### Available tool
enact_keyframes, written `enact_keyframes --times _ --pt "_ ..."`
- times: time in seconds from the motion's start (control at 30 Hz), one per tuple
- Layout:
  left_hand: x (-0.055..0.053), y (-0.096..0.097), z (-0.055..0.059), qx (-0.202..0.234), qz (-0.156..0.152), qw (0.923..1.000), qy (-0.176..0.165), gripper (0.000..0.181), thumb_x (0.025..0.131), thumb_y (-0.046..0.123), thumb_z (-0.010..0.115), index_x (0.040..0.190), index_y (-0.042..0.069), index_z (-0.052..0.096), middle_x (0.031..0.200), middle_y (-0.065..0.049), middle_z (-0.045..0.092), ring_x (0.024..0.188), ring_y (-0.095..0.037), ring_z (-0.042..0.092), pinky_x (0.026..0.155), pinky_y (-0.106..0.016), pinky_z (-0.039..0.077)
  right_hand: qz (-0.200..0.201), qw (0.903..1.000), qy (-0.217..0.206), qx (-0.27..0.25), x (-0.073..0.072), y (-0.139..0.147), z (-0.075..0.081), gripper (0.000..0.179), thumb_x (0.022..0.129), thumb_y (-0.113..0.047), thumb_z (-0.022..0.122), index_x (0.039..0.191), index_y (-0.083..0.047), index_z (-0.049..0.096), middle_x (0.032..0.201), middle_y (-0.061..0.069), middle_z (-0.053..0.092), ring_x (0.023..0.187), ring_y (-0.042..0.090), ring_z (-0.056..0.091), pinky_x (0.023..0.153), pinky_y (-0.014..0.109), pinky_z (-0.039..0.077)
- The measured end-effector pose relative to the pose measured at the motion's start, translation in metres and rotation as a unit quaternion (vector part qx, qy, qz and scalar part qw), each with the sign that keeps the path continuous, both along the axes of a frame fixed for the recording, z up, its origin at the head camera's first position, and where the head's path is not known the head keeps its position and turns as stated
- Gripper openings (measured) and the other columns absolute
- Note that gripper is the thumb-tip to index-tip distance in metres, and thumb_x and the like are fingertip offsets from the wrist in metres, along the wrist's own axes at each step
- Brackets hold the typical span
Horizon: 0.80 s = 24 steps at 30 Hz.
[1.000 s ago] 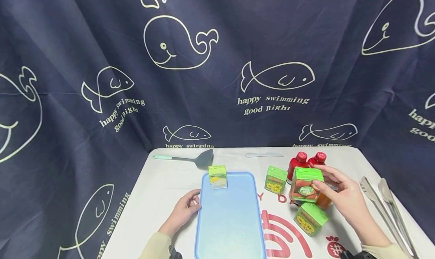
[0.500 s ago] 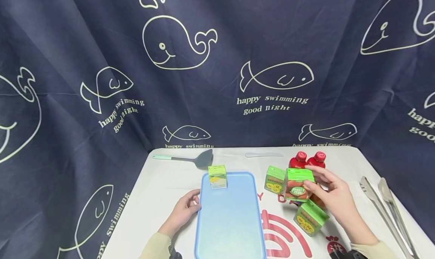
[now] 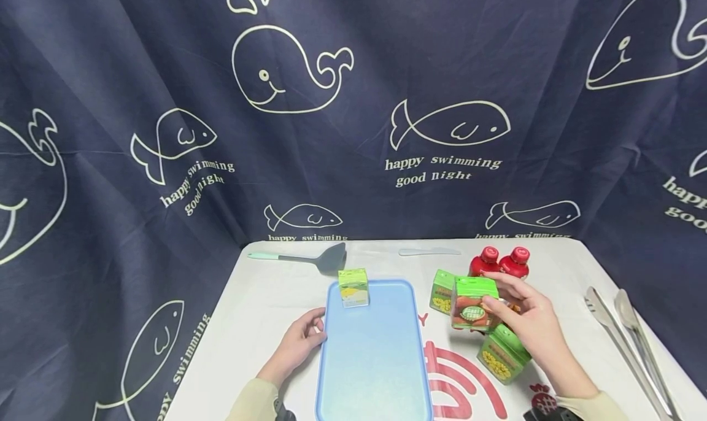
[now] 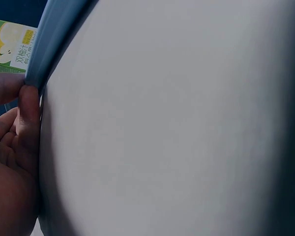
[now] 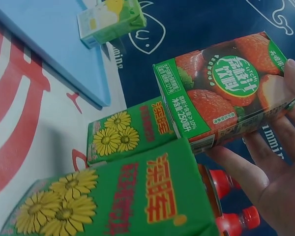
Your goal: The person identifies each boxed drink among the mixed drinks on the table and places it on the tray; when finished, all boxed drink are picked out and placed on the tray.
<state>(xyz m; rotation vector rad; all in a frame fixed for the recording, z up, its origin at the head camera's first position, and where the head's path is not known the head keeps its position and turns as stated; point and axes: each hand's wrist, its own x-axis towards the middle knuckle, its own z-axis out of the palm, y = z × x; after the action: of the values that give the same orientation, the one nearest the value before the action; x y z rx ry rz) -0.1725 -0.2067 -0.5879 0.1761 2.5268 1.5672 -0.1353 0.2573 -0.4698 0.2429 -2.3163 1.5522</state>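
My right hand [image 3: 527, 320] holds a lychee juice carton [image 3: 472, 307], green-topped with red fruit on its sides, by one end. In the right wrist view the carton [image 5: 226, 88] is raised above two green chrysanthemum drink cartons. The nearer of these, a green carton [image 3: 501, 356], stands in front; the other carton [image 3: 442, 293] is partly hidden behind the lychee one. My left hand [image 3: 301, 341] grips the left rim of a light blue tray [image 3: 375, 359], thumb and finger meeting at its edge. A small yellow-green juice carton [image 3: 353, 288] stands at the tray's back left corner.
Two red-capped bottles [image 3: 513, 262] stand behind the right hand. A spatula [image 3: 328, 258] lies at the back left, a pale knife [image 3: 429, 252] at the back middle. Long metal utensils [image 3: 635, 335] lie along the right side of the white table [image 3: 232, 323].
My right hand has carried the lychee juice carton leftward and slightly down, from in front of the bottles toward the tray. The left hand and the tray stay in place.
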Motion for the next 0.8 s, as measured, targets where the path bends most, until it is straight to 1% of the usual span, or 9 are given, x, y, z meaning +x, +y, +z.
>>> enact_keyframes --times 0.13,0.2,0.3,0.43,0.5,0.73,0.8 --pt "0.000 0.000 -0.001 0.001 0.001 1.0000 0.001 0.059 0.094 0.010 0.070 0.150 0.002 0.052 0.103 -0.002 0.061 0.078 -0.013 0.054 0.069 -0.024 0.047 0.011 0.9999 -0.006 -0.011 -0.001 -0.005 0.000 0.048 0.093 -0.002 0.078 0.139 -0.002 0.063 0.113 -0.016 0.074 0.096 0.002 0.069 0.074 0.021 0.057" --pt "0.000 0.000 -0.001 0.002 0.001 1.0000 0.002 0.059 0.094 0.010 0.071 0.150 0.003 0.052 0.102 -0.003 0.061 0.078 -0.013 0.054 0.069 -0.024 0.047 0.020 0.9994 -0.011 -0.025 -0.001 -0.007 -0.001 0.048 0.093 -0.001 0.077 0.139 -0.001 0.062 0.115 -0.016 0.073 0.098 0.002 0.069 0.073 0.023 0.058" --pt "0.000 0.000 -0.001 -0.002 0.001 1.0000 0.003 0.059 0.094 0.010 0.070 0.150 0.003 0.052 0.103 -0.002 0.062 0.078 -0.013 0.055 0.069 -0.024 0.047 0.035 0.9986 -0.009 -0.038 -0.004 -0.011 -0.002 0.048 0.093 0.000 0.076 0.138 0.001 0.061 0.118 -0.013 0.073 0.101 0.003 0.069 0.075 0.025 0.059" --pt "-0.001 -0.001 -0.001 -0.004 -0.001 1.0000 0.004 0.058 0.095 0.010 0.070 0.150 0.002 0.052 0.103 -0.002 0.062 0.077 -0.012 0.055 0.068 -0.024 0.047 0.045 0.9981 -0.001 -0.042 -0.006 -0.017 -0.005 0.048 0.092 0.001 0.077 0.137 0.000 0.062 0.120 -0.007 0.074 0.104 0.005 0.070 0.081 0.023 0.058" --pt "-0.001 -0.001 -0.002 -0.004 -0.001 1.0000 0.003 0.058 0.095 0.010 0.069 0.150 0.002 0.052 0.103 -0.001 0.061 0.077 -0.012 0.055 0.068 -0.024 0.047 0.045 0.9981 -0.003 -0.043 -0.006 -0.020 -0.006 0.047 0.092 0.000 0.077 0.137 -0.002 0.063 0.120 -0.005 0.074 0.104 0.005 0.070 0.083 0.022 0.057" --pt "-0.001 -0.001 -0.003 0.000 -0.002 1.0000 0.003 0.058 0.094 0.009 0.069 0.149 0.002 0.052 0.103 -0.001 0.062 0.076 -0.012 0.055 0.067 -0.024 0.047 0.051 0.9970 -0.015 -0.056 -0.009 -0.031 -0.012 0.046 0.092 0.000 0.078 0.136 -0.003 0.065 0.121 -0.003 0.074 0.103 0.008 0.069 0.085 0.021 0.055" --pt "-0.001 0.000 -0.002 0.000 -0.002 1.0000 0.003 0.058 0.094 0.009 0.069 0.149 0.002 0.052 0.103 0.000 0.062 0.076 -0.012 0.055 0.067 -0.024 0.047 0.051 0.9972 -0.015 -0.051 -0.010 -0.034 -0.014 0.047 0.092 -0.002 0.078 0.136 -0.004 0.065 0.120 -0.002 0.074 0.102 0.008 0.068 0.085 0.020 0.054"
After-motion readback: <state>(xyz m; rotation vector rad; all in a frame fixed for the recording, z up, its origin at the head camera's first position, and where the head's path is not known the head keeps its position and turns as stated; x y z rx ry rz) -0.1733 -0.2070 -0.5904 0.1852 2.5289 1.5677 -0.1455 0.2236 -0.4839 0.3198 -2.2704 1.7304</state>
